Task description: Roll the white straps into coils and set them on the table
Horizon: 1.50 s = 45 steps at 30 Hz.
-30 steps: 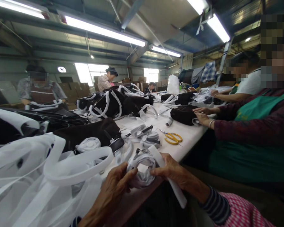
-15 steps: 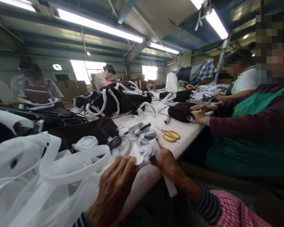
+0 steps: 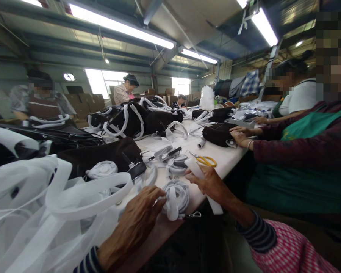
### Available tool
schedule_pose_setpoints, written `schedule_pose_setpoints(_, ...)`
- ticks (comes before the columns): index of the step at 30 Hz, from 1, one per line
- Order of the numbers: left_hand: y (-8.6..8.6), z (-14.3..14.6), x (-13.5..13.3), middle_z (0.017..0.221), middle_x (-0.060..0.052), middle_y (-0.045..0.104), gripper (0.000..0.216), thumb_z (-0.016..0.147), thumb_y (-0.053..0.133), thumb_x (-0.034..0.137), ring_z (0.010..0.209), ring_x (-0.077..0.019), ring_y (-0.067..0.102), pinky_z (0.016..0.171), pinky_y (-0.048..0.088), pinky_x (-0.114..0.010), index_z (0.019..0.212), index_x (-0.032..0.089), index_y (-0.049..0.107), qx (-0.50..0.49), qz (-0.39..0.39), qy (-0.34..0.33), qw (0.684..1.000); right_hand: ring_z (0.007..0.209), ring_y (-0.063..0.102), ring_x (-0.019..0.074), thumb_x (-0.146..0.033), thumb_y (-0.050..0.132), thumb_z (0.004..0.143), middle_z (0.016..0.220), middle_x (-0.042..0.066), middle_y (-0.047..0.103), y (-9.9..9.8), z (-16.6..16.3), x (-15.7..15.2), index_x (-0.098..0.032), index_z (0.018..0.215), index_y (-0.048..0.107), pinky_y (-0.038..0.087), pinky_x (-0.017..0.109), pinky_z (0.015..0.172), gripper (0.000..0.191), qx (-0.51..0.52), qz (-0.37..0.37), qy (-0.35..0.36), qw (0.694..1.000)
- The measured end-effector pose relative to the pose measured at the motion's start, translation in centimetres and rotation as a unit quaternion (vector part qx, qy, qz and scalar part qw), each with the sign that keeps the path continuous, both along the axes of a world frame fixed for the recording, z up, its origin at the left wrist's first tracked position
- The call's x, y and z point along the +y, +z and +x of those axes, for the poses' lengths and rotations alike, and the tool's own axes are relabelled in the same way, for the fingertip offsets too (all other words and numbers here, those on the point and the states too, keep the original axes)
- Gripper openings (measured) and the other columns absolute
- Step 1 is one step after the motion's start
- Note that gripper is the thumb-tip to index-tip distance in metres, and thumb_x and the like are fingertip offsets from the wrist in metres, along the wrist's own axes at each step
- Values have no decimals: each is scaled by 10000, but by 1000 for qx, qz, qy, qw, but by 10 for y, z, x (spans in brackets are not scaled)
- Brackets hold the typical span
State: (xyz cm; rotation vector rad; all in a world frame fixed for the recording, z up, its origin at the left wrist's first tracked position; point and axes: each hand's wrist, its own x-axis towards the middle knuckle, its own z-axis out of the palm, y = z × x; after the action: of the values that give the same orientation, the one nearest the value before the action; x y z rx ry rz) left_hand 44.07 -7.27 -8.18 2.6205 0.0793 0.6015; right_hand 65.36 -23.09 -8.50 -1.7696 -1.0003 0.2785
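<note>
At the table's near edge lies a coiled strap wrapped in white (image 3: 183, 195), a white tab across its front and a metal snap hook (image 3: 196, 214) sticking out. My left hand (image 3: 139, 212) has its thumb and fingers closed at the coil's left edge. To the right, my right hand (image 3: 208, 184) is closed round a long white foam strip (image 3: 215, 204), which hangs past the table edge. Just beyond that hand are yellow-handled scissors (image 3: 207, 161). More wrapped coiled straps (image 3: 176, 163) lie behind the first coil.
White foam strips and sheeting (image 3: 88, 204) heap up on the left beside a dark bag (image 3: 102, 153). More dark bags (image 3: 127, 121) with white-wrapped handles stand farther back. On the right, a co-worker in a green apron (image 3: 295, 182) handles another dark bag (image 3: 218, 134).
The coiled strap has gone from between both hands down onto the table edge, and its hook now shows. My right hand has moved right, away from the coil, with the foam strip.
</note>
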Motion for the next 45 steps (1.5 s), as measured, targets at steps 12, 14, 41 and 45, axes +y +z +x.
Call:
schedule_pose_setpoints(12, -5, 5, -28, 1127, -150, 627, 260, 976, 520, 344, 1078, -328, 534, 879, 503, -472, 917, 195, 724, 70, 15, 31, 997, 756, 546, 145, -104, 603, 906, 871, 18, 637, -3, -27, 26, -180, 844, 682, 232, 307, 626, 125, -374, -193, 87, 903)
schedule_pose_setpoints(14, -8, 6, -27, 1128, -154, 635, 239, 967, 560, 352, 1080, -332, 536, 894, 503, -486, 915, 190, 728, 64, 19, 31, 997, 767, 548, 156, -123, 617, 894, 910, 28, 648, -11, -26, 27, -191, 897, 695, 212, 323, 622, 103, -406, -201, 76, 888)
schedule_pose_setpoints(41, -21, 19, -7, 1171, -58, 662, 243, 993, 523, 272, 1136, -261, 583, 1002, 483, -413, 1145, 281, 712, -7, -71, 46, 996, 902, 649, 244, -232, 689, 817, 987, 92, 714, 12, -27, 36, -146, 975, 673, 401, 287, 725, 180, -366, -254, 150, 883)
schedule_pose_setpoints(45, -16, 19, -10, 1133, -62, 670, 270, 982, 510, 261, 1103, -258, 604, 990, 502, -406, 1139, 285, 728, 2, -45, 55, 997, 828, 615, 203, -214, 731, 783, 905, 46, 678, 10, -22, 32, -152, 896, 644, 371, 265, 704, 155, -337, -198, 185, 902)
